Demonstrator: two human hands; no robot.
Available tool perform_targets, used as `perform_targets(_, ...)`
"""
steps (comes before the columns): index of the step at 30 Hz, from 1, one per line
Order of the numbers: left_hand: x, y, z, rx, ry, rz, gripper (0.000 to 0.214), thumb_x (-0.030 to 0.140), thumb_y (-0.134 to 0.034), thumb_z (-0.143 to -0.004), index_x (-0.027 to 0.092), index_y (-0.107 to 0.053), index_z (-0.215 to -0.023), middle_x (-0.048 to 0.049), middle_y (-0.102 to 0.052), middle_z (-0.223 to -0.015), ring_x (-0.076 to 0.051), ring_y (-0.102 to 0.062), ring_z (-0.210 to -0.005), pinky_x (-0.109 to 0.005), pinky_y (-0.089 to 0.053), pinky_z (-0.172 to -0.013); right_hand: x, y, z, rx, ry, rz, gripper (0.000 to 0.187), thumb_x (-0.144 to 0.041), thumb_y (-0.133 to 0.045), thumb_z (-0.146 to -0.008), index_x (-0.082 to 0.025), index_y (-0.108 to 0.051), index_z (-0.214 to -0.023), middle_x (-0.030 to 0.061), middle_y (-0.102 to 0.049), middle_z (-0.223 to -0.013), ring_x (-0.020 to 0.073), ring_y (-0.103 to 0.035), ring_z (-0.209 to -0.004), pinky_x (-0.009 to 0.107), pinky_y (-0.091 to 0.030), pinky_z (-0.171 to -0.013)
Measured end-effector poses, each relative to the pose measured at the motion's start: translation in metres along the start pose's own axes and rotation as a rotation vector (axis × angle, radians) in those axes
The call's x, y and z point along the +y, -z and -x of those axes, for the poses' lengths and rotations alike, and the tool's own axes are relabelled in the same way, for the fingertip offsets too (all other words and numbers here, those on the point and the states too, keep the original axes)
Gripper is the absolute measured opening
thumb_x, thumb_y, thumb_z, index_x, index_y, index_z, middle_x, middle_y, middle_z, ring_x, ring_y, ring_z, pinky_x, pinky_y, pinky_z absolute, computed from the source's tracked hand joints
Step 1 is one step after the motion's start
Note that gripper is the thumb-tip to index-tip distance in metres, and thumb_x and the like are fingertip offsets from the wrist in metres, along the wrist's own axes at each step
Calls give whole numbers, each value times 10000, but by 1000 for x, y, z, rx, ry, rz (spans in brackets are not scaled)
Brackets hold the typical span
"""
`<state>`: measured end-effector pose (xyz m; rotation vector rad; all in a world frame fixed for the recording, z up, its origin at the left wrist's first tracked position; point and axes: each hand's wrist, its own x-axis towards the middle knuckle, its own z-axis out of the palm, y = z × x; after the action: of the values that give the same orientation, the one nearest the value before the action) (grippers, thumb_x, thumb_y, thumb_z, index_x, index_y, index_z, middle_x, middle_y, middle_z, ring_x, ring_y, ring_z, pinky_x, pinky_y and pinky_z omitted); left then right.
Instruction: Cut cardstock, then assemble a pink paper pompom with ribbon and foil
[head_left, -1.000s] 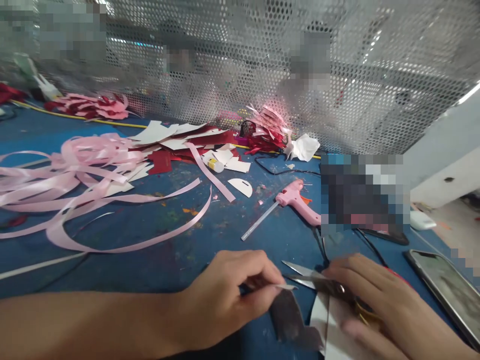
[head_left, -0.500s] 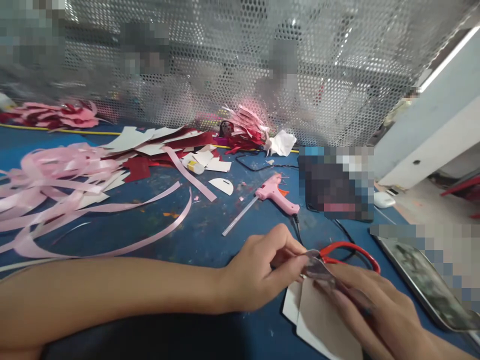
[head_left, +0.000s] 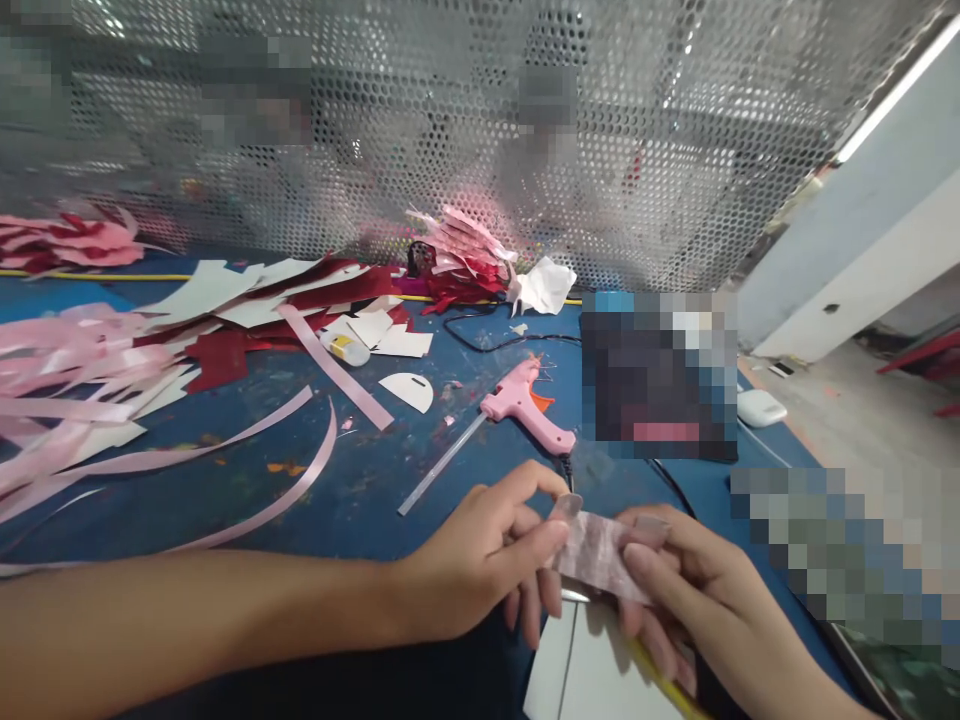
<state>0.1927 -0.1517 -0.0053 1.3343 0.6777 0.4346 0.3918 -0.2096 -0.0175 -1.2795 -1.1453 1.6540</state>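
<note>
A short strip of pale pinkish ribbon (head_left: pixel 600 560) is stretched between my two hands above the table. My left hand (head_left: pixel 517 545) pinches one end between thumb and finger, and the end curls up past the fingertips. The other end is gripped by my right hand (head_left: pixel 697 590), its thumb pressed on top. Beneath them lie white card pieces (head_left: pixel 592 660), partly covered by my fingers. Something thin and yellow (head_left: pixel 667 685) shows under my right hand; its kind cannot be made out. Beyond my hands rests a pink glue gun (head_left: pixel 529 405) with a clear glue stick (head_left: pixel 442 465) in its back.
Loose pink ribbon (head_left: pixel 67 400) spreads over the left of the blue table (head_left: pixel 352 510). White and dark red card strips (head_left: pixel 247 300) are piled at the back. A white half-round piece (head_left: pixel 409 390) lies near the glue gun. Perforated metal sheeting (head_left: pixel 420 120) stands behind.
The ribbon strip, bunched between my hands before, is now held out flat between them. The red loop-shaped handle by my right hand has gone from sight. The view has shifted slightly right.
</note>
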Motion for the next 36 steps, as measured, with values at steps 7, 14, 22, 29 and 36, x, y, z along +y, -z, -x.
perform_targets(7,-1,1,-3,4,26,120,187,367,-454,-918,186,-410,-935,35,-613,-569,-69,-549,-368,-108,-374,-348,-4,1,-2,-35,-42,-36,326,-470,-501,-902,-147,-538,-927,3,-613,-578,51,-503,-370,126,-366,-357)
perform_targets(14,1,1,-4,120,-6,171,234,417,-465,-911,192,-397,-914,23,-627,-546,-87,-557,-352,-119,-388,-337,-6,2,-1,-50,-41,-127,334,-470,-538,-883,-141,-529,-827,3,-623,-612,48,-544,-418,130,-427,-411)
perform_targets(22,1,0,-7,166,-39,151,218,402,-451,-915,192,-397,-939,27,-612,-525,-84,-547,-356,-118,-379,-345,-12,0,-2,-29,-43,-63,340,-460,-633,-817,-129,-556,-821,-6,-600,-615,31,-514,-406,117,-403,-392)
perform_targets(29,-1,2,-2,374,-226,-148,171,357,-470,-914,211,-406,-975,34,-569,-661,-80,-538,-462,-178,-390,-421,-9,1,0,-37,-61,47,408,-485,-600,-829,-118,-566,-655,-10,-534,-477,37,-479,-373,123,-377,-381)
perform_targets(36,-5,-5,1,640,-1098,-1178,138,186,-650,-789,281,-652,-889,33,-526,-685,-131,-483,-706,-272,-385,-657,-9,-3,2,-62,22,76,364,-447,-612,-831,-122,-613,-667,25,-602,-528,58,-521,-428,143,-409,-433)
